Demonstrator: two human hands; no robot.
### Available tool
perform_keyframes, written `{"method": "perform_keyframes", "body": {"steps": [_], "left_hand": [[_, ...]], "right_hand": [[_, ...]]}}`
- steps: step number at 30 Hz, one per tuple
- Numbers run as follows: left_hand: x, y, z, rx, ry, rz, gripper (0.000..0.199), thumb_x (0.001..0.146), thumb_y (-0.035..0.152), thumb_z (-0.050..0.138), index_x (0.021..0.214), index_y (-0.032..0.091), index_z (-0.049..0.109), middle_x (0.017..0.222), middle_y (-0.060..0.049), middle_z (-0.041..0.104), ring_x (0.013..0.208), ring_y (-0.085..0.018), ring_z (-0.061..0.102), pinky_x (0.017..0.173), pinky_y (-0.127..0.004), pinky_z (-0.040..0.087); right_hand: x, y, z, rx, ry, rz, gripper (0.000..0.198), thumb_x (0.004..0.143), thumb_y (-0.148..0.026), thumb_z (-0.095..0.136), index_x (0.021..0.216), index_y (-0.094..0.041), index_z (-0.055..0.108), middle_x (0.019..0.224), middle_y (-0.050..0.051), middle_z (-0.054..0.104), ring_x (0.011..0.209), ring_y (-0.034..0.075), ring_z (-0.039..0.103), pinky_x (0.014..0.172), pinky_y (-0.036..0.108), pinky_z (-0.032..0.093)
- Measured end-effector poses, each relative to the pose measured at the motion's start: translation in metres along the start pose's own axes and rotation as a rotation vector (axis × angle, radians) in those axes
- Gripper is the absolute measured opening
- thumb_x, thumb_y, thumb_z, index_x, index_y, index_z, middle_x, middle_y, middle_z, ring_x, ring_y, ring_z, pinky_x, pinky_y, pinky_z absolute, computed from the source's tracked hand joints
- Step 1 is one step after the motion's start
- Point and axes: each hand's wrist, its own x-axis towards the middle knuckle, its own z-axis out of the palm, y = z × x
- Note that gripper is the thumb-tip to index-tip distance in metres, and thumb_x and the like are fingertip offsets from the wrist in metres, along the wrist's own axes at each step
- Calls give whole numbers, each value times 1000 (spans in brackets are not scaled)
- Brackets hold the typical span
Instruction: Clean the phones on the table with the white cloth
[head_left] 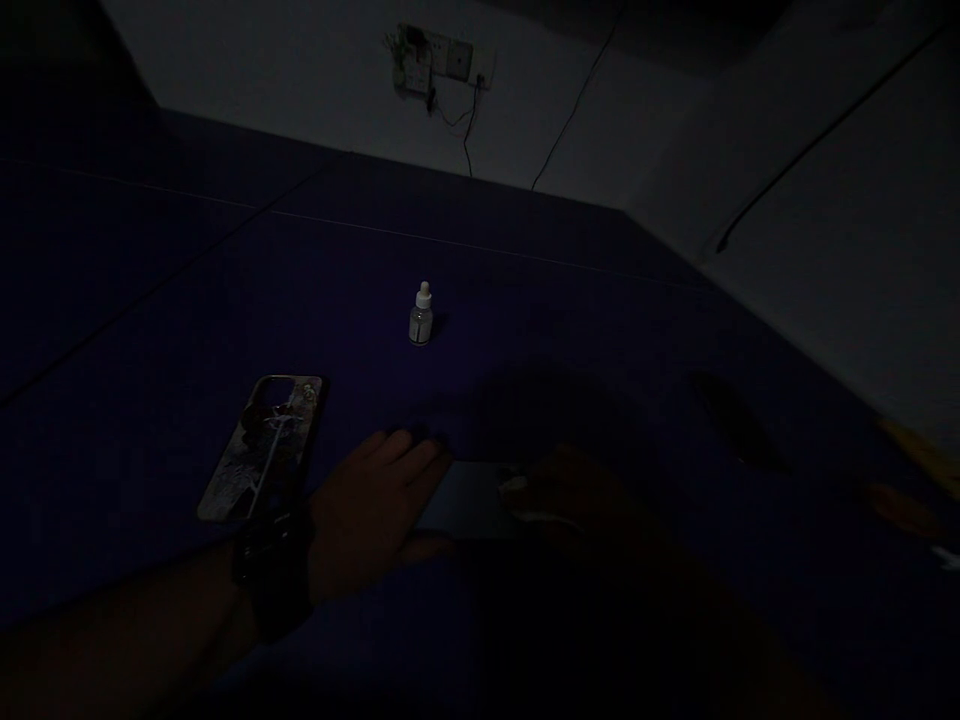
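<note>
Phone (466,503) is held by the left hand (375,505); grip of the right hand (574,490), in shadow, cannot be told.

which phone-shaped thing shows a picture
The phone case left of the left hand; the phone that hand touches looks plain, the slab at right just dark.

This looked like a dim room in a home: beyond the hands (375,495), a plain pale wall (285,75) carried a socket panel (442,58) with trailing cords (474,112) and what seemed a small plant (398,68).
</note>
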Motion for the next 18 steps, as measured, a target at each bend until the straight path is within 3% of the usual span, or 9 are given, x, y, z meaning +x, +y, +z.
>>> {"method": "perform_keyframes", "body": {"steps": [4, 9, 14, 18], "left_hand": [[1, 0, 0, -1, -11, 4, 70, 83, 59, 74, 133, 14, 55, 126, -12, 63, 107, -31, 53, 91, -44, 44], [0, 0, 0, -4, -1, -6, 64, 89, 60, 67, 132, 14, 56, 126, -12, 62, 110, -30, 52, 91, -44, 45], [0, 1, -1, 1, -4, -8, 67, 86, 58, 72, 133, 13, 55, 127, -12, 62, 108, -30, 53, 89, -44, 45], [1, 0, 0, -2, -6, -14, 72, 80, 57, 79, 132, 13, 55, 126, -11, 63, 105, -30, 54, 88, -44, 44]], "right_hand": [[2, -1, -2, -143, -49, -35, 32, 90, -11, 53, 116, -22, 69, 105, 8, 72, 89, 20, 63, 77, 35, 50], [14, -7, 1, -334, -12, -26, 35, 89, -6, 52, 118, -16, 69, 105, 12, 72, 84, 22, 62, 75, 37, 50], [15, -12, 0, -327, -34, -112, 27, 90, -10, 54, 111, -18, 70, 98, 9, 73, 78, 20, 59, 70, 34, 50], [13, -12, 0, -324, -27, -58, 29, 87, -7, 56, 110, -19, 70, 101, 10, 72, 80, 21, 62, 72, 35, 51]]}}
